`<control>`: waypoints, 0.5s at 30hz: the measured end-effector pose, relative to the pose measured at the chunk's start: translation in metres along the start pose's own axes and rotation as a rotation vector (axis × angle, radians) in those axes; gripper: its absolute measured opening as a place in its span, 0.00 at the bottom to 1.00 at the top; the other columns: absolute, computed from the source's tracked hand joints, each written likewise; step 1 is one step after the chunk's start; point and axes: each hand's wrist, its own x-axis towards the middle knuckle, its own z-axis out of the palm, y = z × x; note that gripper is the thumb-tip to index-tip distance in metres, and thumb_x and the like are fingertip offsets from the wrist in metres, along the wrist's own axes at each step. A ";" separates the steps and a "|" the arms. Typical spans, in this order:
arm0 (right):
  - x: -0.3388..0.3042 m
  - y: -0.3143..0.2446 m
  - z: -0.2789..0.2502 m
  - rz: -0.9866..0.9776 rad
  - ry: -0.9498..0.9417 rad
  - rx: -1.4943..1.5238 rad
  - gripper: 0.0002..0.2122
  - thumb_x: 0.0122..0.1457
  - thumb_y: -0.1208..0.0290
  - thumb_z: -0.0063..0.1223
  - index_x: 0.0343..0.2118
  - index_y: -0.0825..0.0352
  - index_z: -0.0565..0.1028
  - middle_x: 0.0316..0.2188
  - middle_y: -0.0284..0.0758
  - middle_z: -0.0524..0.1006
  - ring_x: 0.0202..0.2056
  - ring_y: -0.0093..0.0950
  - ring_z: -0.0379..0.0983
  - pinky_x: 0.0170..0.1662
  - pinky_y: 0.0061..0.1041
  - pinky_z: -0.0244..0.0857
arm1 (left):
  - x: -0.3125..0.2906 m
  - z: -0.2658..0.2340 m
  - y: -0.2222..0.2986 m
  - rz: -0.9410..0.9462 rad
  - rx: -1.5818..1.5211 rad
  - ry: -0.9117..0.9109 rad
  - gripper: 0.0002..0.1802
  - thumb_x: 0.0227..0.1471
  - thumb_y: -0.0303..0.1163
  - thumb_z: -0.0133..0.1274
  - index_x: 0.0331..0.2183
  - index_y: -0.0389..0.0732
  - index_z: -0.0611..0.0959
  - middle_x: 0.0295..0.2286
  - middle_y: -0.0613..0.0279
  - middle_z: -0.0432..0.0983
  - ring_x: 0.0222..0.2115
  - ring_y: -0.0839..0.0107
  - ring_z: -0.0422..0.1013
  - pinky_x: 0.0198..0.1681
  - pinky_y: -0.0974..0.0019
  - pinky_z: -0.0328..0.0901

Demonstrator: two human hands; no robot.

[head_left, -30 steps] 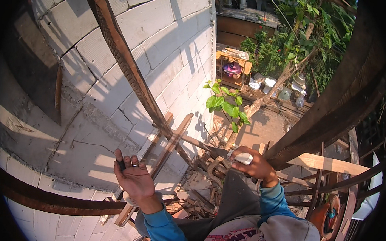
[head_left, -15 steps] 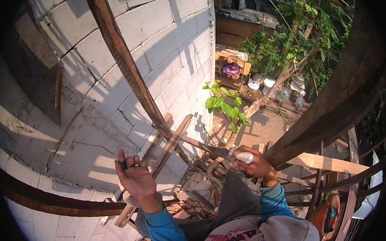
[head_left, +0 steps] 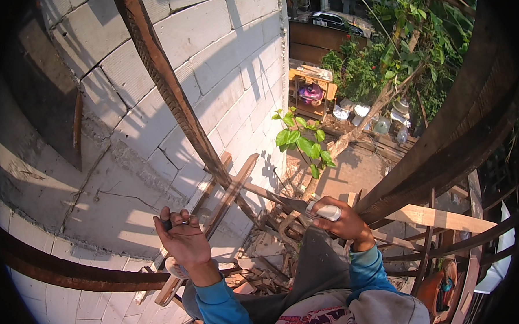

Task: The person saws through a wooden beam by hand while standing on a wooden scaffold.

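Note:
My right hand (head_left: 346, 221) is wrapped round the pale handle of a handsaw (head_left: 293, 203). The saw's dark blade points left, toward a narrow wooden strip (head_left: 257, 189) beside an upright timber; I cannot tell whether the two touch. On the left, my left hand (head_left: 183, 240) is turned palm up with its fingers half curled and apart. Its palm looks bare, though a small dark spot by the thumb is too small to name. A pale wooden batten (head_left: 232, 195) slants up just beyond that hand.
A pale block wall (head_left: 212, 50) rises on the left, crossed by a dark slanted timber (head_left: 165, 77). Thick beams (head_left: 445, 147) stand at right. Wood scraps (head_left: 260, 276) lie below. A leafy plant (head_left: 304, 142), a wooden stand (head_left: 310, 86) and buckets (head_left: 361, 112) are farther off.
My left hand has dropped very slightly. The right hand and saw look nearly still. A dark car has come into view on the street at the top.

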 end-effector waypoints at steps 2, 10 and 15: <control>0.000 -0.005 -0.002 0.071 0.003 0.045 0.10 0.54 0.71 0.60 0.38 0.67 0.74 0.35 0.33 0.74 0.39 0.25 0.71 0.44 0.25 0.64 | 0.000 -0.001 -0.001 0.007 0.004 0.004 0.16 0.61 0.45 0.42 0.39 0.44 0.75 0.22 0.70 0.68 0.30 0.72 0.67 0.27 0.72 0.64; -0.002 0.003 -0.007 0.095 0.006 0.084 0.11 0.55 0.69 0.60 0.39 0.67 0.74 0.36 0.33 0.74 0.40 0.23 0.70 0.44 0.24 0.64 | 0.000 0.001 -0.002 0.018 -0.011 0.003 0.18 0.60 0.48 0.43 0.41 0.43 0.75 0.26 0.67 0.69 0.30 0.72 0.66 0.27 0.72 0.63; -0.004 0.001 -0.004 0.115 0.004 0.084 0.11 0.54 0.70 0.61 0.38 0.67 0.74 0.36 0.33 0.74 0.40 0.23 0.70 0.44 0.24 0.63 | 0.000 0.003 -0.003 -0.012 -0.001 0.022 0.19 0.59 0.48 0.44 0.43 0.43 0.73 0.28 0.66 0.68 0.30 0.72 0.66 0.27 0.72 0.64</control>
